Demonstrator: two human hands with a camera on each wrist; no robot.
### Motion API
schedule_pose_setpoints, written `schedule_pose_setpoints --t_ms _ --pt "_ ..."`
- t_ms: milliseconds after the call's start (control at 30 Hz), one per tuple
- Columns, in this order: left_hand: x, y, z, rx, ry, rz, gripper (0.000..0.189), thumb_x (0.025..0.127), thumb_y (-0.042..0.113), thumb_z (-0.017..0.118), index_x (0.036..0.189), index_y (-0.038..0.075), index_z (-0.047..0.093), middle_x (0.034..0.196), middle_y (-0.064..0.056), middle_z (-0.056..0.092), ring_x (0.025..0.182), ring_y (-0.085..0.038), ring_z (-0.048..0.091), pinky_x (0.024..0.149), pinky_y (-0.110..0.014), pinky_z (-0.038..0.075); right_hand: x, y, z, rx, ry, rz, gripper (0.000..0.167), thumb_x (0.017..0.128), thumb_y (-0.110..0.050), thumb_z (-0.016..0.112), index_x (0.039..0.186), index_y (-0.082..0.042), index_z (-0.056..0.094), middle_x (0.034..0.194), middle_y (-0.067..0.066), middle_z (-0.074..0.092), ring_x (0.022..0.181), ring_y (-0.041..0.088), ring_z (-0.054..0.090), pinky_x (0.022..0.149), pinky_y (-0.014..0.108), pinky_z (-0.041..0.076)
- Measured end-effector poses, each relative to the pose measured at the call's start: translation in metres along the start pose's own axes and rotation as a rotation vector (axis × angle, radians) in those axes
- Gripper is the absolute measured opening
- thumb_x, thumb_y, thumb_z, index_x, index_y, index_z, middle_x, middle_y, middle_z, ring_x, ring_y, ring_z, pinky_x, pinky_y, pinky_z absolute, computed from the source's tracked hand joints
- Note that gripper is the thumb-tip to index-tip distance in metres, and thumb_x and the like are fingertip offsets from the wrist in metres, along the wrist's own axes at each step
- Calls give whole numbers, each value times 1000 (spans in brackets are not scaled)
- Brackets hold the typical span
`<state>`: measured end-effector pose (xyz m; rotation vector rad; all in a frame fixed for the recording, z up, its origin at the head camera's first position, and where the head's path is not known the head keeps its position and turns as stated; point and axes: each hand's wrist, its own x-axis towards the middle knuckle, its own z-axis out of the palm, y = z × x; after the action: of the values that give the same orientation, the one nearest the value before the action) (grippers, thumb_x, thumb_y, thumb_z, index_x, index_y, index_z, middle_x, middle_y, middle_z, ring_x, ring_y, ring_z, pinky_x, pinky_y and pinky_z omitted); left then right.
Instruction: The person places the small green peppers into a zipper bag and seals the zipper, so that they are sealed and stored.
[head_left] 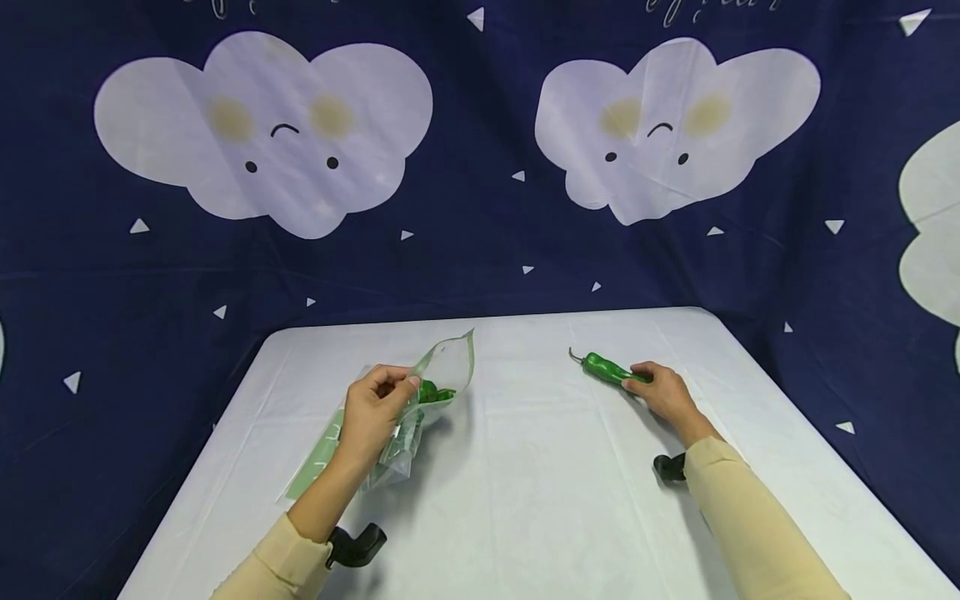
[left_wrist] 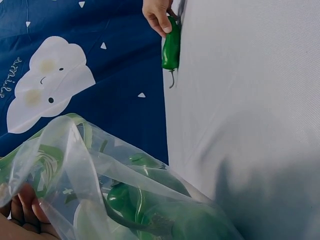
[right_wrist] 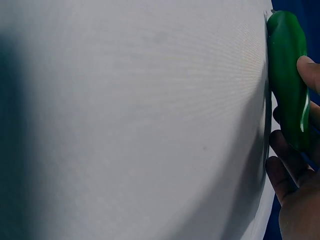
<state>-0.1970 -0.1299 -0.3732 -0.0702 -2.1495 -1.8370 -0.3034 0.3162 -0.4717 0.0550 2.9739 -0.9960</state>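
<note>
My left hand [head_left: 372, 410] pinches the rim of a clear plastic bag [head_left: 454, 360] with green trim, its mouth spread apart. Several green peppers [left_wrist: 142, 200] lie inside the bag, seen through the film in the left wrist view. On the right, my right hand [head_left: 666, 395] grips a long green pepper [head_left: 606, 368] by its lower end, thumb on one side and fingers on the other. The pepper's thin curved stem points to the left. In the right wrist view the same pepper [right_wrist: 287, 65] lies close to the tabletop.
A white-covered table [head_left: 525, 500] spreads beneath both hands. Behind it hangs a dark blue cloth [head_left: 480, 275] with white clouds and small triangles. Black camera mounts [head_left: 357, 546] sit at the wrists.
</note>
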Motion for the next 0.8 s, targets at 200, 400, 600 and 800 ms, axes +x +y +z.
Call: schedule_pose_setpoints --t_ms 200,400,600,800 --pt "1 1 0 -9 2 1 13 85 8 69 90 -3 68 73 7 58 64 -6 49 55 -17 40 0 1 0 -4 -8 2 56 90 -38 60 132 -3 50 131 27 52 118 41 49 98 53 39" --pt "0 2 0 -7 7 3 12 84 8 69 90 -3 68 73 7 58 64 -6 49 55 -17 40 -2 4 1 -7 -8 -16 55 90 -36 61 132 -2 50 132 27 51 119 42 49 99 54 38" --pt "-1 2 0 4 12 0 12 84 8 69 90 -2 69 73 7 58 64 -6 49 55 -17 40 -5 6 3 -8 6 -28 54 89 -34 63 131 -3 52 131 27 53 116 41 51 98 54 39" --pt "-2 2 -1 1 9 1 12 85 8 69 90 -3 68 73 6 58 64 -6 49 55 -17 40 -8 6 3 19 16 -20 54 89 -35 63 131 -3 52 132 27 51 117 41 50 97 54 39"
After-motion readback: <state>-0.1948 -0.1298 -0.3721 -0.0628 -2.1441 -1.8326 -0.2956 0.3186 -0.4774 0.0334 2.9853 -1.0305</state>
